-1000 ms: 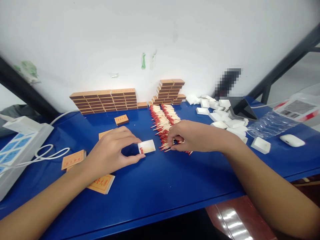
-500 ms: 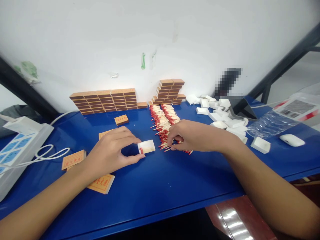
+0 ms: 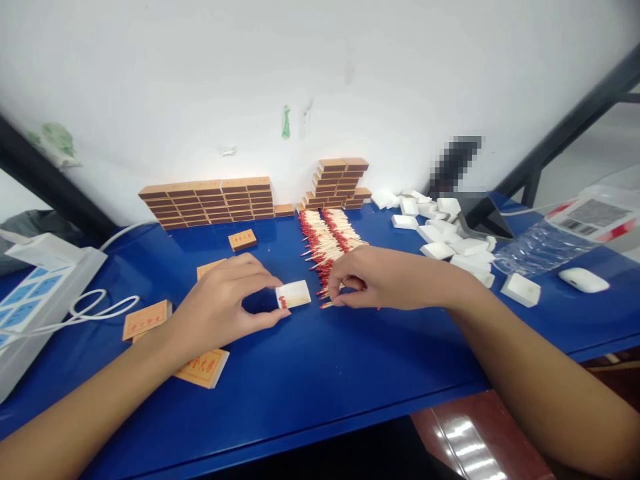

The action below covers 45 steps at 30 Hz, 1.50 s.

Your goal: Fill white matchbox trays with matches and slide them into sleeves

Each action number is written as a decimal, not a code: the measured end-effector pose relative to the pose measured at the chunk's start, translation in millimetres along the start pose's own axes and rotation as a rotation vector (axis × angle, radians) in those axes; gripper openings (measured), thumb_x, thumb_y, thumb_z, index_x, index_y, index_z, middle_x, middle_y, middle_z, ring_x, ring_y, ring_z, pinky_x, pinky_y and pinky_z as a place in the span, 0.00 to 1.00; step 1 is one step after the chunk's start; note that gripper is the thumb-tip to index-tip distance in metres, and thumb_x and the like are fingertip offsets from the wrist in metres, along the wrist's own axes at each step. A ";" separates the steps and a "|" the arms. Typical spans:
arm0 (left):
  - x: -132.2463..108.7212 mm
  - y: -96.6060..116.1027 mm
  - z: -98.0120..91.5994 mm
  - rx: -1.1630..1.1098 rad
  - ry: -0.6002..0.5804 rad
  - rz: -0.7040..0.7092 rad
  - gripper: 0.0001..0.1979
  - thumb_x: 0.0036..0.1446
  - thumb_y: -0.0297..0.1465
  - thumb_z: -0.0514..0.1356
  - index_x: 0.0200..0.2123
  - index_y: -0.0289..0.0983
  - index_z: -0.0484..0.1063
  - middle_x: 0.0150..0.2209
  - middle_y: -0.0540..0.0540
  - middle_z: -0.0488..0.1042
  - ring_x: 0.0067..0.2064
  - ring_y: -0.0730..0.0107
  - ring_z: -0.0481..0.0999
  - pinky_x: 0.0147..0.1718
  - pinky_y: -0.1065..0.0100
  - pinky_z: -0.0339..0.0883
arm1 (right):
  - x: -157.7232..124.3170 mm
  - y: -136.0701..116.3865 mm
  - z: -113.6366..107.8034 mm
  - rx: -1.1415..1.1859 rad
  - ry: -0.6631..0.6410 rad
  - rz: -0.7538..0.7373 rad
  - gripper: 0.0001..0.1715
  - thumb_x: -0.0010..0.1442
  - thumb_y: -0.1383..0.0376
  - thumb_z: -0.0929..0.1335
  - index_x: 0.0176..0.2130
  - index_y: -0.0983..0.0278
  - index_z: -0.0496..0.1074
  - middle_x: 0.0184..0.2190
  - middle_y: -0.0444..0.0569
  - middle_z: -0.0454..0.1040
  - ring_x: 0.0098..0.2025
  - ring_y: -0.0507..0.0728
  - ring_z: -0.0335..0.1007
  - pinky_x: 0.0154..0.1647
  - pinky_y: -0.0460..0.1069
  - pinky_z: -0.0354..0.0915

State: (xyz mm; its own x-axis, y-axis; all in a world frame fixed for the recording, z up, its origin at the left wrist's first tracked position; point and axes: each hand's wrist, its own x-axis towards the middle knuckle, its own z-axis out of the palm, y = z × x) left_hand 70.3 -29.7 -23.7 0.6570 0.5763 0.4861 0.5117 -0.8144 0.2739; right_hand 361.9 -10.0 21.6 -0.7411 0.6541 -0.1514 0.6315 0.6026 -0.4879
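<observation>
Between the thumb and fingers of my left hand (image 3: 227, 300) is a white matchbox tray (image 3: 293, 294), held by its left end. Several red-tipped matches lie inside it. My right hand (image 3: 360, 277) pinches a match (image 3: 326, 305) at the near end of the match pile (image 3: 327, 243); its red tip points left toward the tray, and my fingers cover the rest. Orange matchbox sleeves (image 3: 204, 367) lie under and beside my left forearm. One orange matchbox (image 3: 243, 240) sits on the blue table beyond my left hand.
Stacked matchboxes (image 3: 210, 203) line the wall, with a smaller stack (image 3: 337, 183) behind the matches. Loose white trays (image 3: 437, 250) lie to the right, near a plastic bag (image 3: 560, 227) and a white case (image 3: 584, 280). A power strip (image 3: 45, 293) with cable stands at left.
My right hand has shifted slightly left and nearer to me, and a match tip now sticks out from its fingers. My left hand and the tray have stayed in place.
</observation>
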 end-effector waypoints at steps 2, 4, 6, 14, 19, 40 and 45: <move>0.3 1.1 0.7 -0.004 0.007 0.012 0.09 0.62 0.34 0.72 0.45 0.40 0.81 0.39 0.46 0.82 0.41 0.64 0.78 0.39 0.62 0.73 | 2.5 -5.3 3.6 0.068 0.082 -0.033 0.07 0.66 0.65 0.70 0.37 0.63 0.80 0.26 0.42 0.69 0.26 0.51 0.61 0.29 0.48 0.55; 0.4 2.2 1.9 -0.007 0.016 0.028 0.10 0.61 0.34 0.72 0.44 0.39 0.80 0.39 0.46 0.82 0.40 0.64 0.78 0.38 0.63 0.72 | 7.4 -11.4 10.7 0.101 0.187 -0.052 0.06 0.66 0.66 0.70 0.38 0.63 0.81 0.26 0.41 0.68 0.27 0.51 0.61 0.29 0.48 0.54; 0.1 3.3 2.9 -0.002 0.026 0.042 0.11 0.60 0.34 0.72 0.44 0.38 0.80 0.38 0.46 0.82 0.40 0.64 0.78 0.38 0.62 0.72 | 13.6 -16.8 20.3 0.100 0.271 -0.061 0.05 0.66 0.68 0.71 0.39 0.63 0.81 0.26 0.40 0.67 0.28 0.51 0.61 0.31 0.48 0.53; -1.4 4.5 4.5 0.024 0.026 0.042 0.12 0.61 0.34 0.72 0.45 0.38 0.80 0.39 0.46 0.82 0.41 0.63 0.78 0.40 0.61 0.72 | 26.8 -20.2 45.2 -0.020 0.326 -0.058 0.03 0.65 0.71 0.71 0.39 0.65 0.79 0.30 0.44 0.72 0.32 0.52 0.64 0.35 0.47 0.55; -1.3 3.6 4.8 0.021 0.013 0.032 0.12 0.60 0.35 0.73 0.45 0.38 0.80 0.39 0.46 0.82 0.41 0.63 0.78 0.40 0.61 0.73 | 24.2 -18.5 40.9 -0.070 0.329 -0.061 0.03 0.65 0.69 0.72 0.40 0.66 0.79 0.34 0.47 0.76 0.34 0.53 0.67 0.35 0.48 0.57; -2.3 -0.7 1.3 0.009 0.025 -0.002 0.12 0.61 0.35 0.72 0.46 0.39 0.81 0.40 0.47 0.82 0.41 0.64 0.78 0.41 0.63 0.73 | 7.8 0.2 0.3 -0.135 0.052 0.025 0.09 0.61 0.72 0.74 0.40 0.62 0.85 0.38 0.47 0.85 0.37 0.55 0.75 0.37 0.48 0.63; -2.7 -1.6 1.1 0.008 0.024 -0.001 0.11 0.61 0.35 0.72 0.46 0.39 0.81 0.40 0.47 0.82 0.42 0.64 0.78 0.41 0.62 0.73 | 7.7 -0.3 0.6 -0.155 0.047 0.046 0.10 0.61 0.73 0.74 0.40 0.62 0.85 0.38 0.47 0.85 0.37 0.55 0.75 0.37 0.49 0.63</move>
State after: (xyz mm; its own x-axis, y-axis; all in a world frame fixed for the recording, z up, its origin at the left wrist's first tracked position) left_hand 68.3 -29.9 -26.3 0.6430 0.5755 0.5054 0.5168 -0.8130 0.2683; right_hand 355.8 -5.4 20.1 -0.7017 0.7009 -0.1281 0.6945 0.6327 -0.3427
